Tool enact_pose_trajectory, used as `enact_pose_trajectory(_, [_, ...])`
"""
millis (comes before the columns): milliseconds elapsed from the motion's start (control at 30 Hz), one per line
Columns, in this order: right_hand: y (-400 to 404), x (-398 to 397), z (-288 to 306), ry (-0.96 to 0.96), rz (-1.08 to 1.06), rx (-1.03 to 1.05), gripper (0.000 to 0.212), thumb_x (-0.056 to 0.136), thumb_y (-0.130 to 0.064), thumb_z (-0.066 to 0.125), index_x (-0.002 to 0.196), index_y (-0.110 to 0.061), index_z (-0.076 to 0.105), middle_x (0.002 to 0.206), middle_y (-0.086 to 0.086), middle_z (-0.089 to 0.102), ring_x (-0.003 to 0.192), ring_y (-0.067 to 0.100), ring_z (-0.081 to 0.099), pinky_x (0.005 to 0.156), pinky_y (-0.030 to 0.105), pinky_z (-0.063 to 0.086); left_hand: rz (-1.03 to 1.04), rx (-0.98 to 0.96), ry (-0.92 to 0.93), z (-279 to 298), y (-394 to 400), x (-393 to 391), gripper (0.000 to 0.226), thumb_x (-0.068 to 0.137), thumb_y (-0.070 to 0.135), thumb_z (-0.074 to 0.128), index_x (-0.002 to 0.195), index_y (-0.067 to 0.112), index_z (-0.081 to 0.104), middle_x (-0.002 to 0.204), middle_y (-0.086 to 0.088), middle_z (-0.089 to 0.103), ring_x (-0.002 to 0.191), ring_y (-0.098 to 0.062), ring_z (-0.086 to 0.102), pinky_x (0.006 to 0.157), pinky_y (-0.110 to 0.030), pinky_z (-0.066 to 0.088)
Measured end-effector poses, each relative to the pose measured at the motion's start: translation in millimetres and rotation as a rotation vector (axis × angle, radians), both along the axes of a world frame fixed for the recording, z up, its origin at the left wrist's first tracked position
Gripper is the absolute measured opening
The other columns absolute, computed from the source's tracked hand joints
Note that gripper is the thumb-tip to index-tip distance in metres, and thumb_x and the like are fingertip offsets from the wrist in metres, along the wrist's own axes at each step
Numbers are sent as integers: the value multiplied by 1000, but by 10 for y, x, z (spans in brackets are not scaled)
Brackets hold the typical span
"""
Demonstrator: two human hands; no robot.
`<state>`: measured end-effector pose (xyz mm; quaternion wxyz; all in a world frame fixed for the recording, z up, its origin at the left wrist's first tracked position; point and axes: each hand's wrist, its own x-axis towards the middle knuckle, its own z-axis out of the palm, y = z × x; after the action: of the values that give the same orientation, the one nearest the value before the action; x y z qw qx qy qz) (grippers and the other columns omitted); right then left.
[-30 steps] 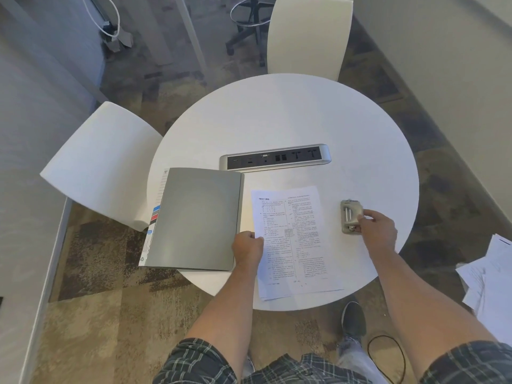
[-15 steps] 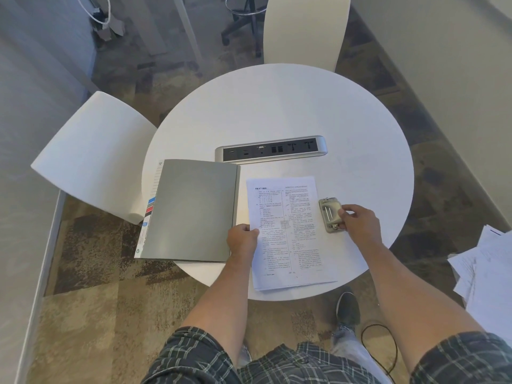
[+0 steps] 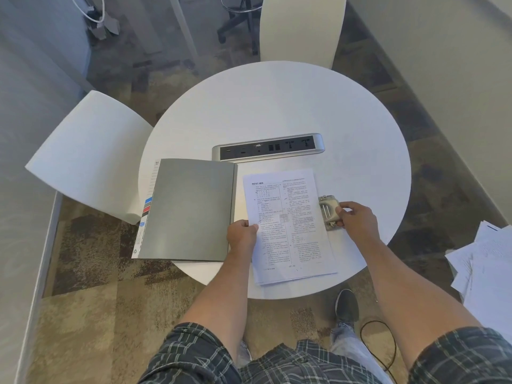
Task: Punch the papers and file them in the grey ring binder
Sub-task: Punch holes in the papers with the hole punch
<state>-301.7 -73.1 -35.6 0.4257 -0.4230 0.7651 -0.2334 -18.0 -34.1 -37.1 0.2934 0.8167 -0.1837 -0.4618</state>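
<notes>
A closed grey ring binder [image 3: 191, 209] lies at the left of the round white table [image 3: 277, 106], with coloured index tabs sticking out of its left side. To its right lies a thin stack of printed papers [image 3: 291, 225], its lower end overhanging the table's near edge. My left hand [image 3: 241, 235] pinches the stack's left edge. My right hand [image 3: 357, 220] grips a metal hole punch [image 3: 328, 213], which sits against the stack's right edge.
A silver socket strip [image 3: 267, 147] is set in the table just beyond the binder and papers. White chairs stand at the left [image 3: 86, 159] and at the far side [image 3: 302, 26]. Loose papers [image 3: 487, 270] are piled at the right, off the table. A black cable [image 3: 379, 345] lies on the carpet.
My right hand has slid the hole punch leftward until it reaches the papers' right edge. My left hand keeps its hold on the left edge.
</notes>
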Motion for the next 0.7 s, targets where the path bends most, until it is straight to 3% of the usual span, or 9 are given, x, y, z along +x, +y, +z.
enact_pose_trajectory(133, [13,10,13,0,-5,6,22,96,-33,65,114,-25,73,86,-2,78,83,20,75,83,39,60,-7,-12,3,-2,-12,-55,12,91,6,67,79,6,67,81,-5,71,72,-23,65,72,-35,59])
enact_pose_trajectory(333, [15,42,30,4,-11,27,21,94,-34,66,113,-28,74,87,-2,78,83,21,76,77,40,59,-16,-7,2,-26,-15,-133,8,88,7,69,88,0,72,87,-6,74,78,-25,69,79,-40,61])
enact_pose_trajectory(567, [41,95,43,5,16,24,17,93,-34,66,106,-27,75,82,-4,78,80,18,76,82,43,61,-40,-11,-37,-33,-57,-153,11,90,8,68,79,7,67,76,1,68,71,-21,64,74,-35,57])
enact_pose_trajectory(700, [85,133,89,11,4,20,16,93,-34,69,103,-23,74,79,-3,77,70,10,74,81,37,61,-74,-19,-74,-45,-77,-115,9,87,7,66,80,3,68,81,-9,72,70,-24,62,68,-36,56])
